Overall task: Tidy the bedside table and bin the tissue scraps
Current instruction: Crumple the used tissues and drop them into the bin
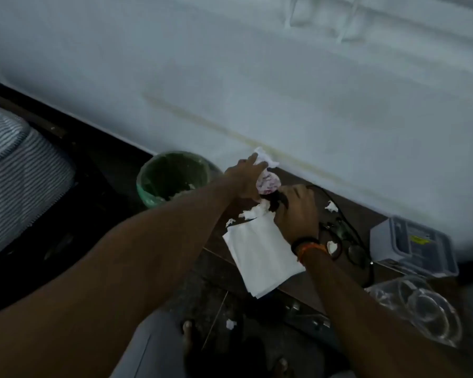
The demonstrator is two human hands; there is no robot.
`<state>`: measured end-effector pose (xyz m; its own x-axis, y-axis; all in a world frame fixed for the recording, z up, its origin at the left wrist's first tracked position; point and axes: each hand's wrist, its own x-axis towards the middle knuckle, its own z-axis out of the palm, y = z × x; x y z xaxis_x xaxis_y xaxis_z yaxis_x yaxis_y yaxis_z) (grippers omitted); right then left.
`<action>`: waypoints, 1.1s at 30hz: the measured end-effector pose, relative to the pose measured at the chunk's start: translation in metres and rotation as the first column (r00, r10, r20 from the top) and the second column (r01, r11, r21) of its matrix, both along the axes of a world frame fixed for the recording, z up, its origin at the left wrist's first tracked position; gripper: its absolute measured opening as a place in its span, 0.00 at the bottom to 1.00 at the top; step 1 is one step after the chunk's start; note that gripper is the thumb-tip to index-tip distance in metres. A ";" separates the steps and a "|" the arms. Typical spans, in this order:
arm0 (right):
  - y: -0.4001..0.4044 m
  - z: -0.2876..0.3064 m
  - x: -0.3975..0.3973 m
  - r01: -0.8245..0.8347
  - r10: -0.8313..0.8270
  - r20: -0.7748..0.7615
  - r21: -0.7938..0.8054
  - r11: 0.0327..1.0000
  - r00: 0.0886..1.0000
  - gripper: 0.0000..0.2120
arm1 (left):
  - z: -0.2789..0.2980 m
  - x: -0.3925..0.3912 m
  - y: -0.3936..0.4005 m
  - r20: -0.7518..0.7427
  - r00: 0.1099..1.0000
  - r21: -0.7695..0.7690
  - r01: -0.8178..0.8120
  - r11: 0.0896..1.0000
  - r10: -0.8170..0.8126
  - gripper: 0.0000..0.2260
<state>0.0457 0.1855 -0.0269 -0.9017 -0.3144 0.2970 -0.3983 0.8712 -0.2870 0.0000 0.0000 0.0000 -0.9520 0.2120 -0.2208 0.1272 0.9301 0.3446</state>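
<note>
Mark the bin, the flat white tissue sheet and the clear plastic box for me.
bin [148,184]: head view, on the left rim with the green liner.
tissue sheet [260,255]: head view, middle of the flat sheet.
plastic box [415,244]: head view, on its clear lid.

The right hand covers a dark object; its grip is unclear. The clear container is blurred.

Bare forearms, black-and-orange wristbands — right wrist
</note>
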 end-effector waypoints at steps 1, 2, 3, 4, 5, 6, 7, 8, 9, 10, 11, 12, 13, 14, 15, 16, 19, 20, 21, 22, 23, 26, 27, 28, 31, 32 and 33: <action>0.002 -0.001 0.002 -0.013 0.013 -0.014 -0.036 0.999 1.000 0.19 | -0.001 -0.002 0.004 -0.017 1.000 0.016 0.002 1.000 -0.002 0.45; 0.001 0.001 0.005 -0.001 -0.001 -0.031 -0.075 0.997 1.000 0.19 | -0.003 -0.003 0.006 -0.050 0.999 0.039 -0.016 0.999 0.018 0.42; 0.001 0.000 0.006 -0.005 -0.001 -0.058 -0.103 0.995 0.998 0.18 | -0.007 -0.005 0.008 -0.081 0.996 0.041 -0.023 0.999 0.026 0.38; -0.001 0.001 0.010 0.009 -0.015 -0.054 -0.115 0.993 0.998 0.18 | -0.008 -0.006 0.011 -0.114 0.993 0.040 -0.021 0.999 0.026 0.34; -0.001 0.000 0.009 0.004 -0.011 -0.056 -0.125 0.992 0.998 0.17 | -0.010 -0.008 0.011 -0.132 0.991 0.039 -0.022 0.999 0.027 0.31; -0.002 0.002 0.008 0.004 -0.011 -0.051 -0.134 0.991 0.999 0.17 | -0.010 -0.009 0.011 -0.145 0.989 0.033 -0.030 0.999 0.035 0.29; -0.003 0.002 0.007 0.008 -0.015 -0.048 -0.146 0.989 0.999 0.17 | -0.010 -0.010 0.011 -0.160 0.986 0.035 -0.034 0.999 0.039 0.27; -0.003 0.004 0.006 0.012 -0.019 -0.038 -0.169 0.986 0.999 0.16 | -0.007 -0.009 0.010 -0.177 0.983 0.029 -0.041 0.999 0.046 0.26; -0.004 0.004 0.006 0.015 -0.021 -0.034 -0.179 0.984 0.999 0.16 | -0.004 -0.009 0.010 -0.197 0.979 0.043 -0.046 0.998 0.054 0.25; -0.005 0.006 0.008 0.012 -0.018 -0.030 -0.188 0.982 0.999 0.16 | -0.001 -0.007 0.009 -0.217 0.974 0.064 -0.053 0.997 0.066 0.24; -0.005 0.006 0.009 0.013 -0.018 -0.024 -0.192 0.981 1.000 0.16 | 0.003 -0.006 0.008 -0.238 0.968 0.096 -0.061 0.994 0.082 0.24; -0.005 0.007 0.008 0.018 -0.021 -0.017 -0.199 0.980 1.000 0.15 | 0.008 -0.005 0.005 -0.251 0.962 0.134 -0.075 0.988 0.107 0.23; -0.004 0.008 0.009 0.028 -0.028 0.001 -0.203 0.979 1.000 0.15 | 0.012 -0.002 0.002 -0.254 0.957 0.178 -0.096 0.979 0.140 0.22; -0.005 0.010 0.010 0.041 -0.035 0.031 -0.204 0.978 0.999 0.14 | 0.015 0.000 -0.003 -0.238 0.953 0.232 -0.134 0.964 0.190 0.20; -0.006 0.012 0.010 0.051 -0.039 0.066 -0.194 0.980 0.997 0.13 | 0.017 0.003 -0.008 -0.222 0.943 0.294 -0.177 0.939 0.247 0.18; -0.008 0.014 0.010 0.054 -0.034 0.116 -0.169 0.984 0.993 0.12 | 0.018 0.006 -0.014 -0.200 0.927 0.368 -0.229 0.901 0.317 0.16; -0.019 0.020 0.007 0.039 -0.025 0.241 -0.055 0.998 0.970 0.11 | 0.018 0.016 -0.033 -0.019 0.851 0.589 -0.414 0.694 0.524 0.17; -0.023 0.023 0.005 0.039 -0.025 0.274 -0.043 0.998 0.961 0.13 | 0.018 0.019 -0.038 0.054 0.821 0.643 -0.464 0.609 0.568 0.17; -0.026 0.025 0.003 0.041 -0.028 0.305 -0.035 0.999 0.952 0.15 | 0.017 0.021 -0.044 0.112 0.795 0.677 -0.500 0.539 0.596 0.17; -0.027 0.028 0.001 0.042 -0.031 0.330 -0.024 0.999 0.944 0.16 | 0.014 0.023 -0.048 0.155 0.783 0.696 -0.519 0.496 0.602 0.17; -0.029 0.030 -0.001 0.035 -0.030 0.345 -0.007 0.999 0.938 0.16 | 0.012 0.025 -0.051 0.178 0.788 0.704 -0.520 0.484 0.589 0.17; -0.029 0.034 -0.009 0.014 -0.022 0.366 0.024 1.000 0.930 0.15 | -0.004 0.030 -0.048 0.190 0.824 0.695 -0.498 0.519 0.534 0.20; -0.028 0.035 -0.011 0.016 -0.026 0.362 0.031 0.999 0.932 0.13 | -0.009 0.030 -0.045 0.165 0.847 0.664 -0.474 0.578 0.505 0.21; -0.027 0.035 -0.014 0.018 -0.030 0.358 0.038 0.999 0.933 0.11 | -0.014 0.030 -0.040 0.125 0.879 0.621 -0.432 0.654 0.461 0.21; -0.023 0.034 -0.019 0.017 -0.026 0.355 0.027 0.999 0.934 0.08 | -0.023 0.030 -0.027 -0.041 0.958 0.480 -0.230 0.847 0.284 0.23; -0.022 0.034 -0.021 0.012 -0.019 0.353 0.021 1.000 0.935 0.07 | -0.025 0.030 -0.025 -0.090 0.973 0.409 -0.159 0.898 0.213 0.28; -0.021 0.034 -0.022 0.007 -0.013 0.350 0.019 1.000 0.937 0.06 | -0.026 0.031 -0.023 -0.095 0.985 0.329 -0.106 0.938 0.145 0.33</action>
<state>0.0235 0.1645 0.0075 -0.9507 -0.3069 -0.0437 -0.2662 0.8806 -0.3920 0.0305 -0.0235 -0.0255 -0.9904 0.1301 -0.0471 0.0735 0.7831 0.6176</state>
